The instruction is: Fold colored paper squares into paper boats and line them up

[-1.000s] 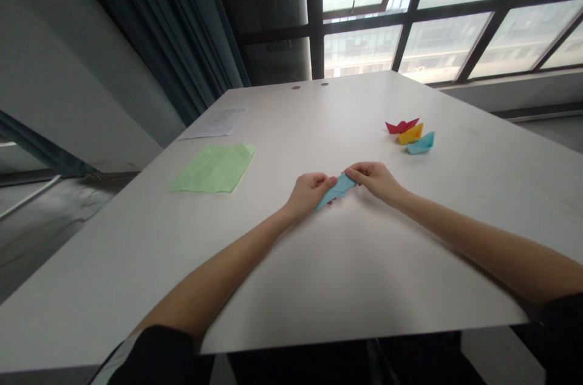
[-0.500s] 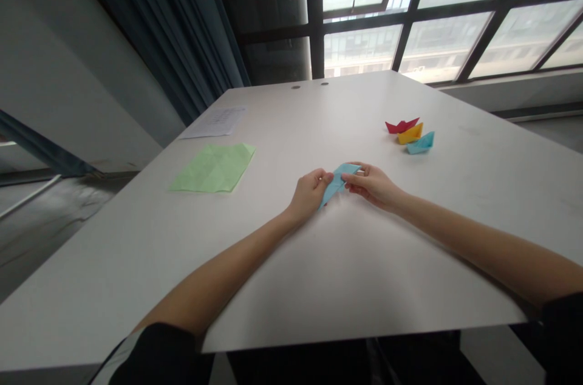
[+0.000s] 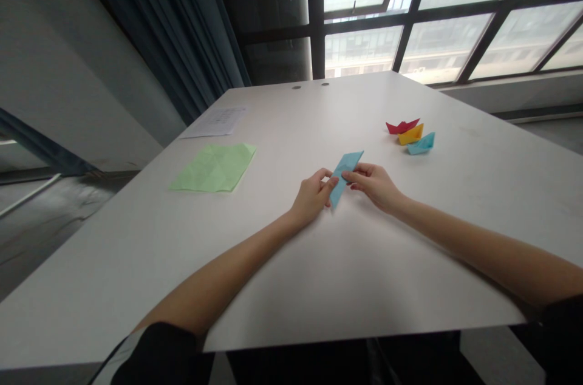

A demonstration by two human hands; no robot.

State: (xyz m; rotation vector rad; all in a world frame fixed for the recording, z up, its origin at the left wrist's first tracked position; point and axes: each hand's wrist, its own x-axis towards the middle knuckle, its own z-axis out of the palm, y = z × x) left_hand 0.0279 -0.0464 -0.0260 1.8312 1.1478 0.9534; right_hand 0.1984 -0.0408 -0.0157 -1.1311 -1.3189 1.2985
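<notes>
A folded light blue paper (image 3: 347, 164), a slanted four-sided shape, is held between both hands above the middle of the white table. My left hand (image 3: 313, 195) pinches its left edge, thumb on top. From the right, my right hand (image 3: 374, 184) grips the other edge between thumb and fingers. Some fingertips are hidden behind the paper. Beyond my right hand stand three small folded paper boats close together: a red one (image 3: 402, 127), a yellow one (image 3: 411, 134) and a blue one (image 3: 422, 144).
A creased green sheet (image 3: 214, 167) lies flat on the white table (image 3: 291, 288) at the left. Behind it is a printed white page (image 3: 216, 122). Two small round discs (image 3: 296, 87) sit near the far edge. Blue curtains and windows stand beyond.
The blue paper has turned more upright and shows more of its flat face. My left hand has shifted slightly right; both hands keep their hold.
</notes>
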